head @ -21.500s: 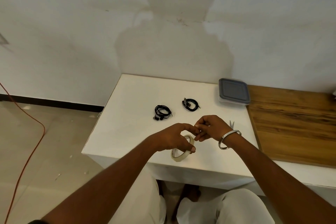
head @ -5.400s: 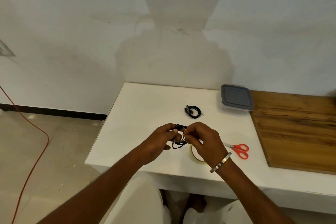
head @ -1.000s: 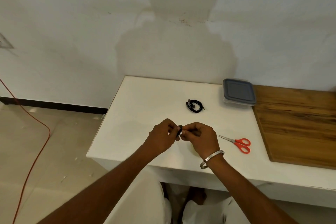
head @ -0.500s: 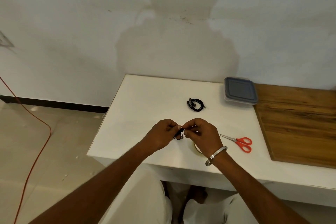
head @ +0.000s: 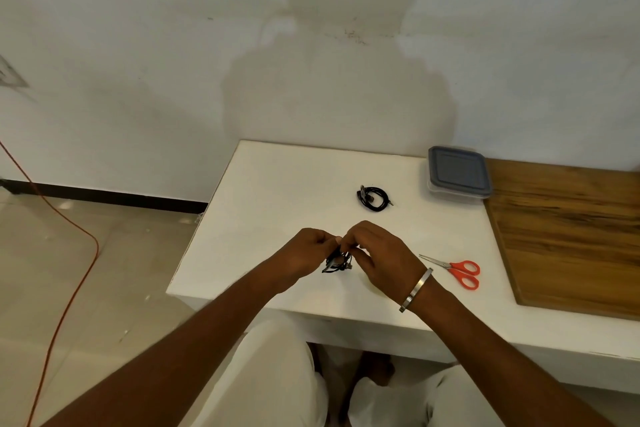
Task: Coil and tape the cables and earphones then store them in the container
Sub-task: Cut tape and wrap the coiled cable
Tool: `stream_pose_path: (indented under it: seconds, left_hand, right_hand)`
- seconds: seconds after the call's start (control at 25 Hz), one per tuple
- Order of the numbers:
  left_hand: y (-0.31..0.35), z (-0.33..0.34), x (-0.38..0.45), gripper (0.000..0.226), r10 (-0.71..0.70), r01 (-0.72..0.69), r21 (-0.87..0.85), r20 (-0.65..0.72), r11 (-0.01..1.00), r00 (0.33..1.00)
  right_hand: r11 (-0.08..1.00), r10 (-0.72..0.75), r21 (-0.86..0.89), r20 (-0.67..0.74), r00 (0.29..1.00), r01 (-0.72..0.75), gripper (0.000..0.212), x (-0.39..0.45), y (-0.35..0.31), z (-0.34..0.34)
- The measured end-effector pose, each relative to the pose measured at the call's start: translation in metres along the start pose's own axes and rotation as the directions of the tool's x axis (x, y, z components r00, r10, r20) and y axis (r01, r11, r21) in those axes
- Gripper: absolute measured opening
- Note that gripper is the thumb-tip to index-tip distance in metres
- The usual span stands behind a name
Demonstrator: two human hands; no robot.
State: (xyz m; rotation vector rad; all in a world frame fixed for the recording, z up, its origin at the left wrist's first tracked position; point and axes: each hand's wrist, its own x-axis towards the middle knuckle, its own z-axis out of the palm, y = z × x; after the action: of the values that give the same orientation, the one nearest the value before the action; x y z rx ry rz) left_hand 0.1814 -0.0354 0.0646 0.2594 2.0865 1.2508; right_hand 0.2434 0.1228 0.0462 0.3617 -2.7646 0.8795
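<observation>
Over the front of the white table (head: 277,191), my left hand (head: 304,253) and my right hand (head: 377,253) meet, both pinching a small black bundle of coiled earphones (head: 337,262) that hangs between the fingertips. A second black coiled cable (head: 373,198) lies alone farther back on the table. The clear container with a grey lid (head: 457,172) stands shut at the back right. The tape roll (head: 372,284) is almost wholly hidden under my right hand.
Red-handled scissors (head: 457,270) lie to the right of my right wrist. A wooden board (head: 571,232) adjoins the table on the right. An orange cord (head: 69,274) trails over the floor at the left. My knees show below the table's front edge.
Both hands have stayed together on the earphone bundle; more of the black loops now hangs below my fingers than half a second ago. The cable, scissors and container have not moved.
</observation>
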Motion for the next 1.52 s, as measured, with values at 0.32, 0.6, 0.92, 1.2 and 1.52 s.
stream_pose_path:
  seconds: [0.32,0.6,0.92,1.2,1.52]
  left_hand:
    - [-0.001,-0.005,-0.002,0.031,0.033,-0.044,0.07,0.156,0.997,0.987]
    - [-0.007,-0.007,-0.002,0.027,0.105,-0.143,0.186,0.199,0.972,0.974]
    - [-0.016,-0.009,0.007,0.018,0.315,-0.315,0.401,0.069,0.86,0.947]
    - [-0.012,-0.016,0.011,0.011,0.468,-0.431,0.534,0.073,0.727,0.881]
    - [-0.012,0.002,0.0,0.016,0.431,-0.348,0.402,-0.134,0.847,0.893]
  right_hand:
    - [0.952,0.12,0.28,0.039,0.992,-0.126,0.017,0.003,-0.002,-0.005]
    - [0.842,0.365,0.342,0.21,0.907,-0.418,0.017,0.004,-0.001,-0.009]
    - [0.91,0.333,0.182,0.209,0.919,-0.372,0.011,0.002,-0.001,-0.013]
    - [0.946,0.314,0.029,0.187,0.931,-0.324,0.02,0.003,-0.003,-0.012]
    - [0.931,0.364,-0.045,0.173,0.915,-0.362,0.023,0.005,-0.005,-0.011]
